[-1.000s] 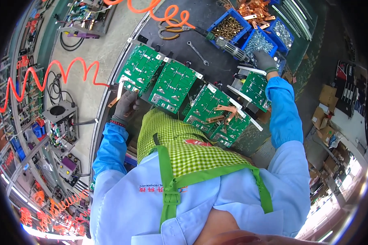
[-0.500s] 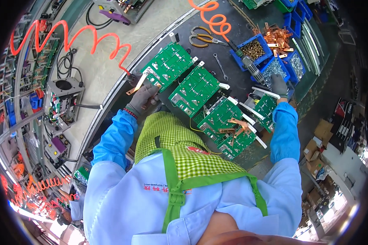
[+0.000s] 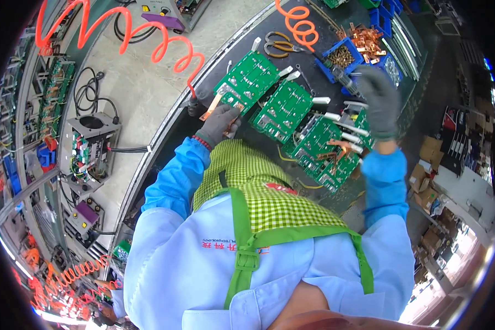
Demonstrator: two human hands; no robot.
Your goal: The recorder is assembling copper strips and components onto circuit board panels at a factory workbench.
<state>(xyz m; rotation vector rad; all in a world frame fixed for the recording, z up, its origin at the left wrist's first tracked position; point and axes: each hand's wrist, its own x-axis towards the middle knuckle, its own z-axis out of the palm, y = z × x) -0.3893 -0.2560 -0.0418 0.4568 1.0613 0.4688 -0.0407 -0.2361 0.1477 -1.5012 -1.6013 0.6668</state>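
Observation:
My left hand point(image 3: 219, 124), in a grey glove, is at the near left corner of a green circuit board point(image 3: 248, 80). Its fingers are closed around a small copper strip point(image 3: 237, 105), partly hidden by the glove. Another copper strip point(image 3: 211, 106) sticks out from that board's left corner. My right hand point(image 3: 377, 102), also gloved in grey, is smeared by motion above the table's right side, near the blue parts bins, and its fingers are not clear. Close to it lies a power screwdriver point(image 3: 346, 83) on an orange coiled hose.
More green boards point(image 3: 283, 109) stand in a row towards the right, with loose copper pieces point(image 3: 335, 151) on one. Behind are pliers point(image 3: 280, 45), a wrench point(image 3: 303, 77), a blue bin of brass screws point(image 3: 341, 57) and a copper heap point(image 3: 367, 43). A coiled orange hose point(image 3: 158, 50) hangs at left.
My right hand has lifted away from the bin of silver screws and blurs over the bins. My left hand has moved onto the board's corner. The whole view has shifted slightly.

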